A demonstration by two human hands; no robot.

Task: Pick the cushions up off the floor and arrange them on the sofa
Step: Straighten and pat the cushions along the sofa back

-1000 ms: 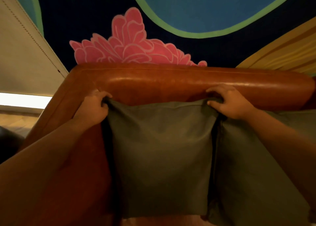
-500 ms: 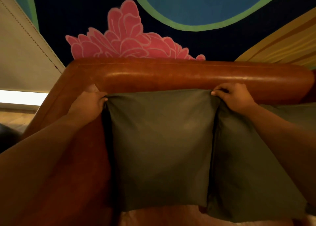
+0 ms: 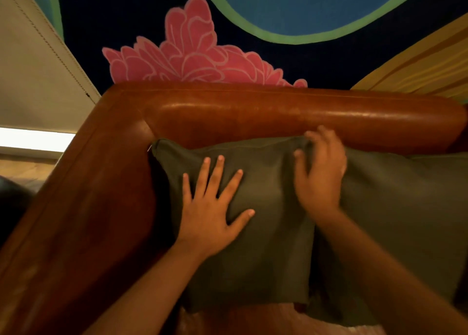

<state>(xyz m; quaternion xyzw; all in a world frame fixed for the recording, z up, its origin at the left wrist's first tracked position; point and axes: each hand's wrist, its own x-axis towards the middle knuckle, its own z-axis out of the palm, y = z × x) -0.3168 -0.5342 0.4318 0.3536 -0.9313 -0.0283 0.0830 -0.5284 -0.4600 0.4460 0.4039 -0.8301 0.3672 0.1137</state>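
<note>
Left grip [image 3: 210,215] lies flat, palm down, fingers spread — right grip [image 3: 320,172] blurred, fingers loosely extended.

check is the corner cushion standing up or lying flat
Standing up: the corner cushion leans against the sofa backrest, and the left hand presses flat on its front.

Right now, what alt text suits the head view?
The left hand presses flat, fingers spread, on an olive-green cushion propped against the backrest of a brown leather sofa; the blurred right hand touches its top right corner. A second olive cushion sits beside it on the right.
</note>
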